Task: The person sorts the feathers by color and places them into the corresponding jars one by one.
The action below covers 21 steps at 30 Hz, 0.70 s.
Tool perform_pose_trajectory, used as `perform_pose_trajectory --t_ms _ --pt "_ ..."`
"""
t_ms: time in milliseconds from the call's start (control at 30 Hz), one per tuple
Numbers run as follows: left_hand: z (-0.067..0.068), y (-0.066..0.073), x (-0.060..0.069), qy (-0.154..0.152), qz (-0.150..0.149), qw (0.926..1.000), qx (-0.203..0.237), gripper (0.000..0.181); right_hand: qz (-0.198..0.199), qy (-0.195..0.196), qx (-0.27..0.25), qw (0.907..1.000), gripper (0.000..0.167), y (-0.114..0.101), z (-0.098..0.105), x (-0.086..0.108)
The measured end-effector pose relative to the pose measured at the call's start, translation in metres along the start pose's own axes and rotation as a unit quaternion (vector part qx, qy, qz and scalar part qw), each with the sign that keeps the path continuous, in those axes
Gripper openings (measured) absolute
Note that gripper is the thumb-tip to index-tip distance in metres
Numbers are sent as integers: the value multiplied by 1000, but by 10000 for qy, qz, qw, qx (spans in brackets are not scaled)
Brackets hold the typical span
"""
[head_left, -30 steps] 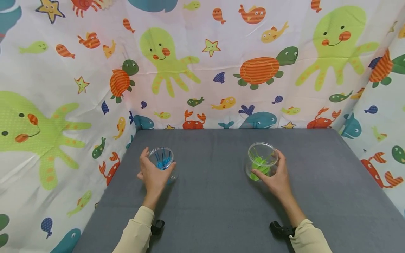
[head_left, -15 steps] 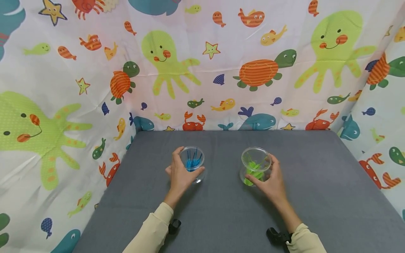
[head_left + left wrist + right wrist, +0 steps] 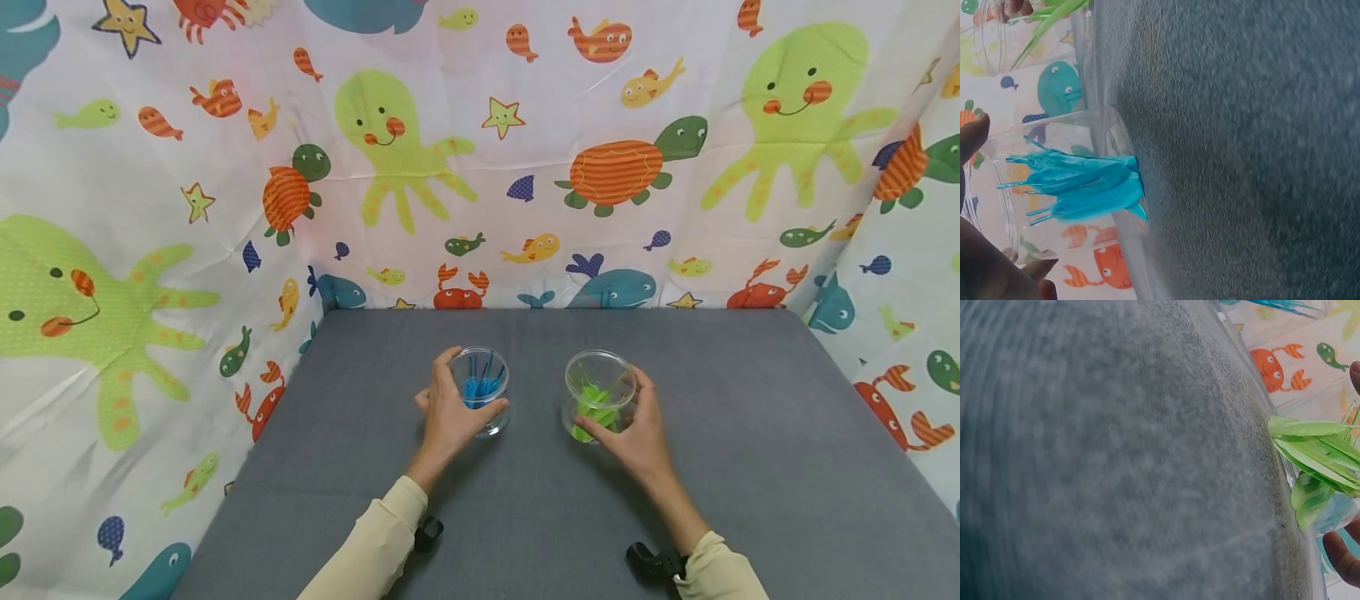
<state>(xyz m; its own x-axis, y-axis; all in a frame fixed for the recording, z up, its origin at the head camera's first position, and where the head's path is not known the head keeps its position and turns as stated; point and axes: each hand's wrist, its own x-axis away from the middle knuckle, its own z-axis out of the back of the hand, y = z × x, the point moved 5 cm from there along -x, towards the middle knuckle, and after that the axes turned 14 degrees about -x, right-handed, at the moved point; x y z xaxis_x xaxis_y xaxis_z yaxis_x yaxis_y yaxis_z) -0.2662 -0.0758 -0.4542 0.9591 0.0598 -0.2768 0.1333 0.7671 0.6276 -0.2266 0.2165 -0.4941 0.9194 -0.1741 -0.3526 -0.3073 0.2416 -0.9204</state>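
Near the middle of the table, my left hand (image 3: 455, 417) grips a clear round jar (image 3: 491, 427) by its upper part, thumb on the near side and fingers round the far left. Blue feathers (image 3: 1085, 184) stand in this jar, quills up. To its right, my right hand (image 3: 637, 421) holds a second clear jar (image 3: 572, 408) from its right side. Bright green feathers (image 3: 1316, 447) lean inside that one, quills upward. Both jars look upright, a hand's width apart. In the left wrist view, the blue feathers' jar appears at or just above the cloth; I cannot tell which.
A grey cloth (image 3: 525, 517) covers the table. Behind it and along both sides hangs a white curtain (image 3: 495, 75) printed with sea animals. A black band with a small device sits on each wrist, below the beige sleeves (image 3: 375, 533).
My left hand has moved the jar of blue feathers well to the right, from the table's left side. My right hand has brought the jar of green feathers slightly left and nearer.
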Motion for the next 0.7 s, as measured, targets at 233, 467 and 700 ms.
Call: perform_pose_trajectory --t_ms 233,467,700 --pt "-5 3 3 -190 -30 9998 -5 104 -28 -42 82 10000 113 -3 -4 1" --pt "-7 6 7 -362 -262 9990 86 110 -148 -168 220 9995 118 -2 -5 4" --pt "4 6 1 -22 -807 9965 203 89 -249 -292 371 9986 110 0 5 -1"
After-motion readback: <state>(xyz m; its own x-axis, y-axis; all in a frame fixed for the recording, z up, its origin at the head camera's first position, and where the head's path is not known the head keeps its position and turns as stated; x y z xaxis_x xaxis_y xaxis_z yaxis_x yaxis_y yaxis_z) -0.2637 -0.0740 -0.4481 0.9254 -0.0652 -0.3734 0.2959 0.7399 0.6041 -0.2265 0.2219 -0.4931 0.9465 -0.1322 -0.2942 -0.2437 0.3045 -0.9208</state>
